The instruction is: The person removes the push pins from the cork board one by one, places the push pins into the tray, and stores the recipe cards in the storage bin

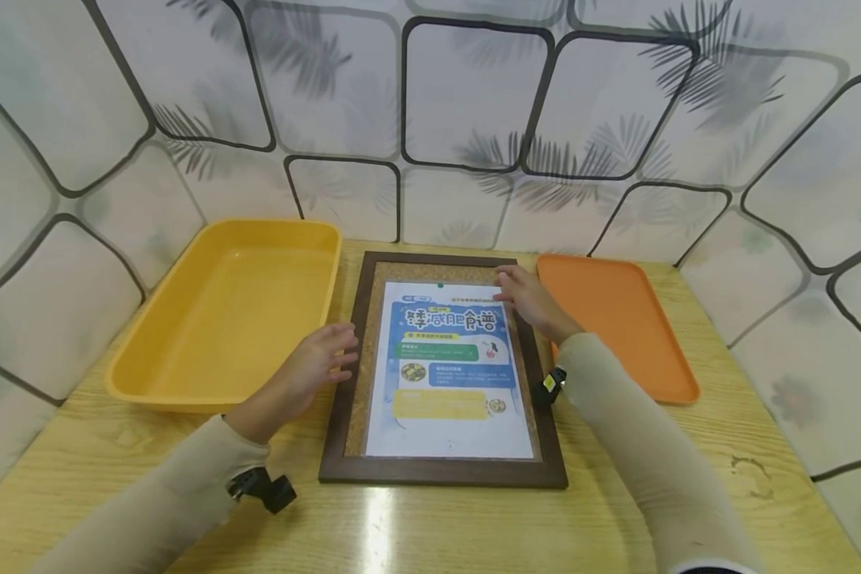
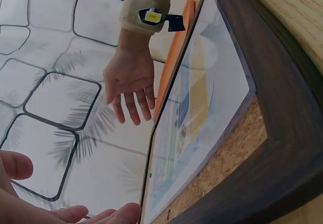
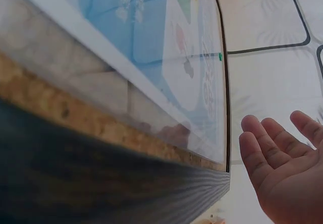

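The left hand point(image 1: 314, 363) is found at the left edge of the brown-framed cork board point(image 1: 441, 473), its grip released with fingers extended, and the right hand point(image 1: 534, 301) is at the board's upper right corner, its grip likewise released; contact with the board cannot be confirmed for either. The board lies on the table point(image 1: 473, 534) between a yellow tray point(image 1: 258, 319) at left and an orange tray point(image 1: 617, 319) at right, bearing a printed poster point(image 1: 448, 434) with a green pin point(image 1: 441, 285) at its top edge.
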The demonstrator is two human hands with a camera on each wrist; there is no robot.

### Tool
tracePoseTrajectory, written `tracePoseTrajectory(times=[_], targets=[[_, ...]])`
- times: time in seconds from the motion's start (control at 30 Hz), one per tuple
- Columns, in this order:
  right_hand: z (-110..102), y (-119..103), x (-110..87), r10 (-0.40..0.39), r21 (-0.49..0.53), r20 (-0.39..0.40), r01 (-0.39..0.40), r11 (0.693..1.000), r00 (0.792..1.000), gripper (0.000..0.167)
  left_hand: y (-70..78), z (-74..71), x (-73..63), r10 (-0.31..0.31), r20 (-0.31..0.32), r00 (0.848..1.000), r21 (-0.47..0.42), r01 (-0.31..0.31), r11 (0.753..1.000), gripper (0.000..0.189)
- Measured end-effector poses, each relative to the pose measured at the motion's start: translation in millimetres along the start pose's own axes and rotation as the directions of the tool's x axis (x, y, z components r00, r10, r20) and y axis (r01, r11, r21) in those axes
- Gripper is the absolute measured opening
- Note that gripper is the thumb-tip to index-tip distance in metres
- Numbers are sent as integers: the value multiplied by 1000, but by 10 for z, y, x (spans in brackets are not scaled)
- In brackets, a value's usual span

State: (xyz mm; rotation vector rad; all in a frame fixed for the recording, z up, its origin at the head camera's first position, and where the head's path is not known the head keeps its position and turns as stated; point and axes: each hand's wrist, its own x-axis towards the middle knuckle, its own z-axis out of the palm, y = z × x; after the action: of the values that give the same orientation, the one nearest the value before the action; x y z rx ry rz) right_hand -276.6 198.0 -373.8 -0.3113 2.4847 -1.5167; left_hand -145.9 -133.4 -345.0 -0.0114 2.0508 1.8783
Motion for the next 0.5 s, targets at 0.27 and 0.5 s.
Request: tracePoseTrajectory(times=[0.27,0.5], targets=[[64,1,117,37,-62,1,-37,997,999,51,-3,76,27,-55,0,998,14,55,998,54],[125,-6,222,46,-197,4,-44,979,999,51,-37,113,32,-70,23,997,27,70,997,55]])
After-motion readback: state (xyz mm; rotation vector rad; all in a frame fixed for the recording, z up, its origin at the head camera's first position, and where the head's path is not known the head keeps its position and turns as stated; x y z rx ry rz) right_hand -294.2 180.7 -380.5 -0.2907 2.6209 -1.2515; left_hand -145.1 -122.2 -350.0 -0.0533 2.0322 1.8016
